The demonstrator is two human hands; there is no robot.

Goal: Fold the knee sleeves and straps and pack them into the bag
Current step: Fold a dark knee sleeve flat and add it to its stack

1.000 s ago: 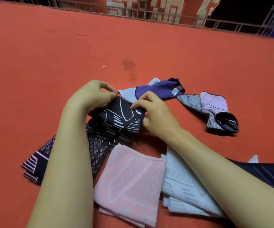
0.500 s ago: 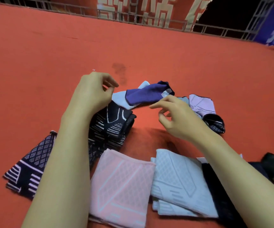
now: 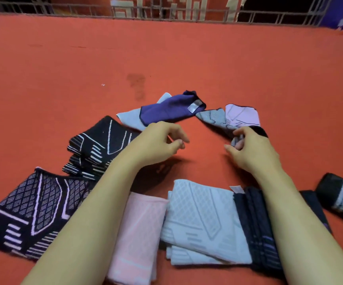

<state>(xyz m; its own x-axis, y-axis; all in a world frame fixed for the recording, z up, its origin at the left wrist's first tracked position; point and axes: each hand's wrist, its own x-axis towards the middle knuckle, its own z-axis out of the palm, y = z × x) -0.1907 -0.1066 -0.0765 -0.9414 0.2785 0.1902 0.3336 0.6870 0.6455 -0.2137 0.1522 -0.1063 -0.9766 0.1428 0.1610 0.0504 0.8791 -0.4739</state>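
Nothing really readable here. The red banner (image 3: 166,7) up top has big pale characters, but they're cut off. The tag (image 3: 194,106) on the purple sleeve (image 3: 166,112) looks blank.

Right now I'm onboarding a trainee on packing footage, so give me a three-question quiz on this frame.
1. True or false: the left hand grips the black folded sleeve.
2. Which piece does the right hand pinch?
A. the pink folded sleeve
B. the grey and lilac sleeve
C. the purple sleeve
3. Fill in: between the pink folded sleeve and the dark navy piece lies the ____ folded sleeve.

Key: 1 false, it hovers with loosely curled fingers holding nothing; 2 B; 3 white.
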